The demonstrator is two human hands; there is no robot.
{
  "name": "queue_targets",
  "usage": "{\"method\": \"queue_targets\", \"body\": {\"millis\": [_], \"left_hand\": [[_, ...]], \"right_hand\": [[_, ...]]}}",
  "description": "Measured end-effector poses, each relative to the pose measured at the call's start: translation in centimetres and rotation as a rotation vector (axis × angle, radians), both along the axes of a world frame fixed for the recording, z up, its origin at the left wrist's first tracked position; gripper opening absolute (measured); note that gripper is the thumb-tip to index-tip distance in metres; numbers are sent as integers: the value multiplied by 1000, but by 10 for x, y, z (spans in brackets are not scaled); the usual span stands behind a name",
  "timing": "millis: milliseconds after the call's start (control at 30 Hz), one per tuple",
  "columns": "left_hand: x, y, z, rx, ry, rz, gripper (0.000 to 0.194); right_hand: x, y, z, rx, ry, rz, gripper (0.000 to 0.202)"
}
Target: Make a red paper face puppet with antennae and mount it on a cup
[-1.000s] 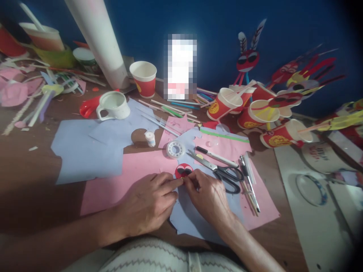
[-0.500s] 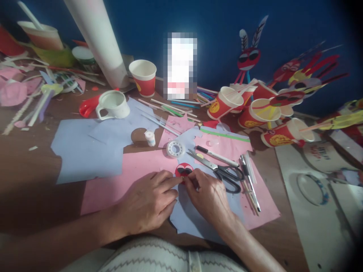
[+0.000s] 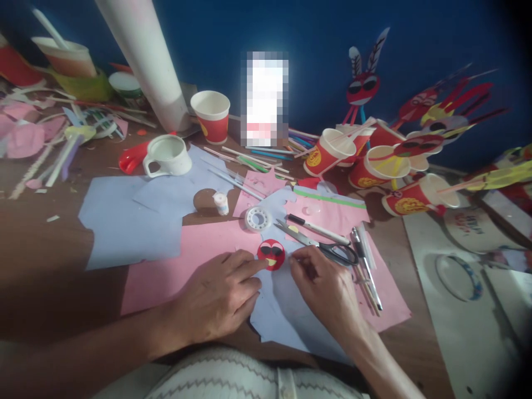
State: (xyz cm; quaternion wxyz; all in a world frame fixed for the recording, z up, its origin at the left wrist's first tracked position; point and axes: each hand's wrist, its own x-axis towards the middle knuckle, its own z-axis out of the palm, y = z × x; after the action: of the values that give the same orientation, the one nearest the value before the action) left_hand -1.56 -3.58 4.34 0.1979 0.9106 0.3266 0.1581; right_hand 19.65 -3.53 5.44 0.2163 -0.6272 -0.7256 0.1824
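A round red paper face (image 3: 272, 265) with black-and-white eyes and a small yellow mouth lies on blue paper (image 3: 282, 310) in front of me. The index fingertip of my left hand (image 3: 228, 293) presses on the face at its mouth, while the other fingers curl on the paper. Just right of the face, my right hand (image 3: 326, 282) is closed in a pinch, apart from it. Whatever its fingertips hold, if anything, is too small to make out. Scissors (image 3: 307, 238) with black handles lie beyond my right hand, beside a tape roll (image 3: 257, 219).
A black-capped pen (image 3: 320, 228) lies behind the scissors. A small white bottle (image 3: 220, 203), a white mug (image 3: 168, 155) and a paper cup (image 3: 210, 116) stand farther back. Several red cups (image 3: 330, 151) with craft figures are at the right. Paper scraps (image 3: 25, 138) pile at the left.
My right hand has drawn back to the right from the red face, uncovering its yellow mouth. My left hand stays with its fingertip on the face.
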Motion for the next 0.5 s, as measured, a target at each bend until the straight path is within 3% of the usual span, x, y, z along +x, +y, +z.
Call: {"method": "queue_targets", "body": {"millis": [167, 367, 500], "left_hand": [[0, 0, 0, -4, -5, 6, 12], [2, -1, -2, 0, -25, 14, 15], [2, -1, -2, 6, -36, 16, 14]], "right_hand": [[10, -9, 4, 38, 4, 81, 13], [2, -20, -7, 148, -87, 285, 27], [0, -20, -12, 231, -183, 321, 35]]}}
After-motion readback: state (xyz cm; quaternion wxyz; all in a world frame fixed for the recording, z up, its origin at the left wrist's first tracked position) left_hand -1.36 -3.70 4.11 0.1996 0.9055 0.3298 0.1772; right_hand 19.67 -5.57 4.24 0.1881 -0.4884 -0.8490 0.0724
